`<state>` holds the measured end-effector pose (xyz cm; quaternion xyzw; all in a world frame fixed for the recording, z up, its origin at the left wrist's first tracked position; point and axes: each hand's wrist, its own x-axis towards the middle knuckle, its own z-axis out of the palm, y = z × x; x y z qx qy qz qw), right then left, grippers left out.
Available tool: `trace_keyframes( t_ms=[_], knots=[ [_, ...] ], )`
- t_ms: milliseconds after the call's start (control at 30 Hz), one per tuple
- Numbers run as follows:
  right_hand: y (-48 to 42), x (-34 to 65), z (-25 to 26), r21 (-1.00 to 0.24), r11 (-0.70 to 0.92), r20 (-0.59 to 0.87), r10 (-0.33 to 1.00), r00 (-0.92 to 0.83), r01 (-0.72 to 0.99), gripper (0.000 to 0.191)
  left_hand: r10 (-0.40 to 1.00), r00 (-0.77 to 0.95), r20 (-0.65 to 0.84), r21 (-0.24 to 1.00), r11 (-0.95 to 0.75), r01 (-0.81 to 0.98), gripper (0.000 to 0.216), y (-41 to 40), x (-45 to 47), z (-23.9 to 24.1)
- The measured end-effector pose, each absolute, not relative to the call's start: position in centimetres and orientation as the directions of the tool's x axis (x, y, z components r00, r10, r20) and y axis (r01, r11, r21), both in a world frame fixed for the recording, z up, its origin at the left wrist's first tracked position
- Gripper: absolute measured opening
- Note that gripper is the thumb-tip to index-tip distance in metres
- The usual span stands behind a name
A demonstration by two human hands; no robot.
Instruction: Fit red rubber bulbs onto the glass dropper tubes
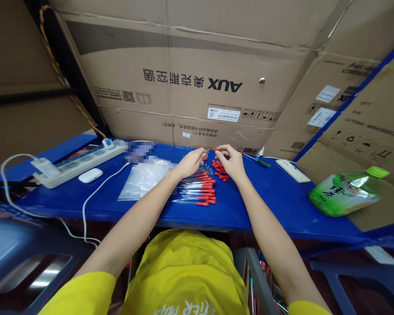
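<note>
My left hand [193,161] is closed in a pinch on a thin clear glass tube [206,153] held above the blue table [276,197]. My right hand [230,161] faces it, fingers pinched on a small red rubber cap [214,150] right at the tube's end. Below my left hand lies a row of several clear tubes with red caps [200,188]. A loose heap of red caps [220,169] sits under my right hand.
A clear plastic bag [144,179] lies left of the tubes. A white power strip [79,164], white earbud case [90,175] and cable sit at the far left. A green bottle [346,193], white phone [293,170] and green-handled tool [262,162] lie right. Cardboard boxes [190,74] wall the back.
</note>
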<state>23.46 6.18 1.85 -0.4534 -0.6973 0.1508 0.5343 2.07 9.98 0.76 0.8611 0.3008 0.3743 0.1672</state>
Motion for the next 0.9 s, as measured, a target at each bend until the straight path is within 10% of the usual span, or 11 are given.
trace_keyframes(
  t_ms=[900],
  knots=[
    [5.7, 22.7, 1.6, -0.647, 0.586, 0.647, 0.760, -0.054, 0.488, 0.027, 0.644, 0.598, 0.477, 0.319, -0.761, 0.565, 0.033, 9.7, 2.3, 0.4]
  ],
)
